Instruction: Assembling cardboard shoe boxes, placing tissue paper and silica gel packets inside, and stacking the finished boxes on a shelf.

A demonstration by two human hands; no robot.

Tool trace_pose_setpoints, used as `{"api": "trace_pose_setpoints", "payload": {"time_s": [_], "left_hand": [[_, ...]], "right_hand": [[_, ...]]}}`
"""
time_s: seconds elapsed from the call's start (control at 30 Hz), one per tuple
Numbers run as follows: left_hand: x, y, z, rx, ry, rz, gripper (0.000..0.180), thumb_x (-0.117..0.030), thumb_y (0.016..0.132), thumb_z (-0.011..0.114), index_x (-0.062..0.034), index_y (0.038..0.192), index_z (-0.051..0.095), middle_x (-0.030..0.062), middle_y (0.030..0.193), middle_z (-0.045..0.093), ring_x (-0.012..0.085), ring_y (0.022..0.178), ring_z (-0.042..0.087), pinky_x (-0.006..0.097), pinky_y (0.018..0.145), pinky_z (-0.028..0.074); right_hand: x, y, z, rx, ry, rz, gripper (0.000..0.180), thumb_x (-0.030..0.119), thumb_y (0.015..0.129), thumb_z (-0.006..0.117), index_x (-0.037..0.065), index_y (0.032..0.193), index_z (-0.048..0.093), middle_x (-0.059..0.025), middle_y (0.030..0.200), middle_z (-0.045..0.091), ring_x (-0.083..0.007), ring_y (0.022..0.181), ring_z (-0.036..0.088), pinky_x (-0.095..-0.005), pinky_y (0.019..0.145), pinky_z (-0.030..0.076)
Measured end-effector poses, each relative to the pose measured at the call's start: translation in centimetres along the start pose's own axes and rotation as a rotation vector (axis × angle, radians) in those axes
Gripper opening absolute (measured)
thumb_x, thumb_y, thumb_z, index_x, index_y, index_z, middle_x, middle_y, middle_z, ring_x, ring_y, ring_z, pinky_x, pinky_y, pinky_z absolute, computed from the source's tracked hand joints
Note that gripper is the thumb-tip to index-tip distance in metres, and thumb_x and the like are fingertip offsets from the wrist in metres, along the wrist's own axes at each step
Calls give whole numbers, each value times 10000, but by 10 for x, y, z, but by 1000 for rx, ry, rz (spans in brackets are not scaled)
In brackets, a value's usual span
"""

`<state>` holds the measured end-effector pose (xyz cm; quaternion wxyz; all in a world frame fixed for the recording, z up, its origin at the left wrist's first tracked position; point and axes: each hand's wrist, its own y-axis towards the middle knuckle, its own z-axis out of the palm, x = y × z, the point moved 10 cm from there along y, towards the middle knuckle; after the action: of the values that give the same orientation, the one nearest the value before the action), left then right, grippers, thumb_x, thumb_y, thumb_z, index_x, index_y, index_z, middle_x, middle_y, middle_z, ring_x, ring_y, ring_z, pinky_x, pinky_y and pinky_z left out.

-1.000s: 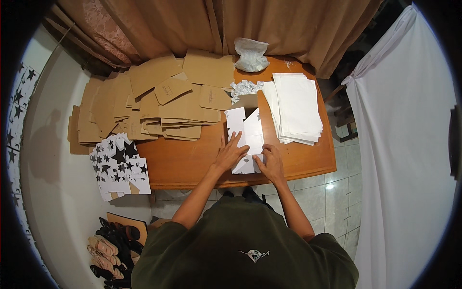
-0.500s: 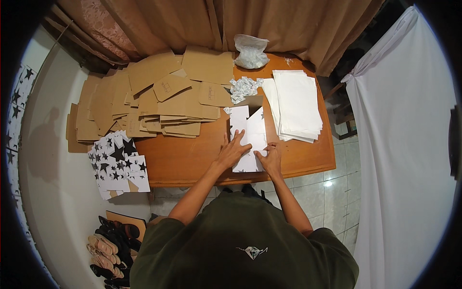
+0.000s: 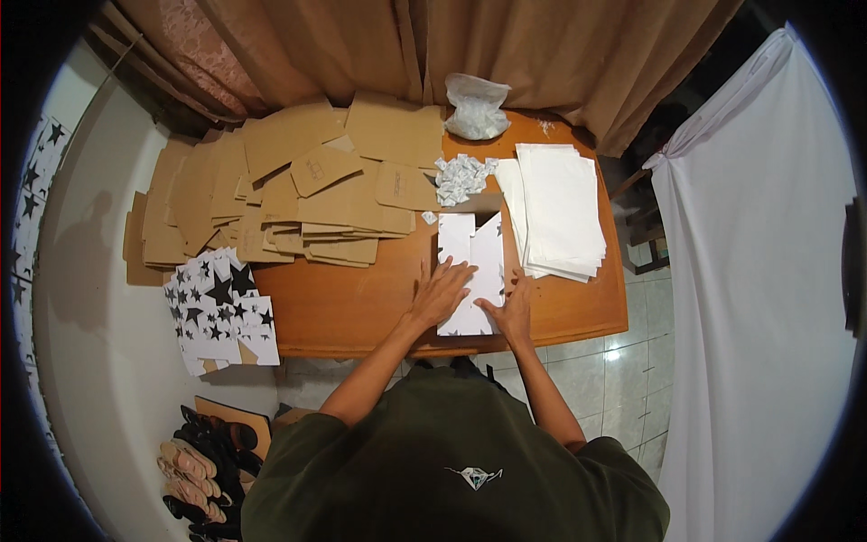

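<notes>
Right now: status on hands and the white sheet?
Left hand flat on the white sheet, right hand pressing its right edge. Sheet on the table, partly folded. White stack close right, cardboard pile left; neither touching it.

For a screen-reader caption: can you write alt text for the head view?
Seen from above, a person's left hand and right hand press flat on a folded white sheet on a wooden table. Brown cardboard pieces cover the table's left, white sheets are stacked on its right, and star-printed sheets lie at its left edge.
</notes>
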<state>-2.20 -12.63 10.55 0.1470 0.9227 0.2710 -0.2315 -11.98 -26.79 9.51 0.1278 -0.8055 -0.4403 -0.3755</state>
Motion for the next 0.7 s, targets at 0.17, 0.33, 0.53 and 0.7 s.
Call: {"api": "trace_pose_setpoints", "payload": {"time_s": [0.17, 0.33, 0.53, 0.7], "left_hand": [[36, 33, -36, -236, -181, -168, 398, -178, 946, 635, -77, 1326, 570, 136, 1321, 597, 342, 1284, 499, 508, 1055, 371], [52, 59, -20, -90, 75, -392, 735, -393, 875, 729, -60, 1462, 438, 269, 1553, 338, 484, 1381, 388, 534, 1111, 369], [60, 56, 10, 11, -82, -458, 880, -515, 874, 717, -96, 1546, 331, 310, 1604, 197, 519, 1468, 217, 713, 1109, 266], [41, 65, 12, 17, 108, -441, 835, -535, 910, 661, -83, 1546, 364, 290, 1608, 233, 481, 1501, 167, 779, 1116, 45]], "right_hand": [[-11, 4, 19, 208, 17, 98, 1041, 497, 673, 915, -28, 1413, 406, -227, 1175, 582, -338, 1046, 597, -421, 879, 510], [7, 7, 17, 297, 10, 70, 944, 564, 752, 834, -17, 1387, 444, -264, 1212, 563, -417, 1087, 572, -487, 934, 477], [31, 76, 6, 150, -39, -106, 754, 367, 877, 769, -10, 1429, 421, -293, 1271, 538, -453, 1218, 502, -498, 1032, 423], [83, 162, 3, 63, -178, -439, 601, 144, 912, 689, 94, 1455, 437, -206, 1325, 546, -401, 1275, 494, -588, 1099, 363]]}}
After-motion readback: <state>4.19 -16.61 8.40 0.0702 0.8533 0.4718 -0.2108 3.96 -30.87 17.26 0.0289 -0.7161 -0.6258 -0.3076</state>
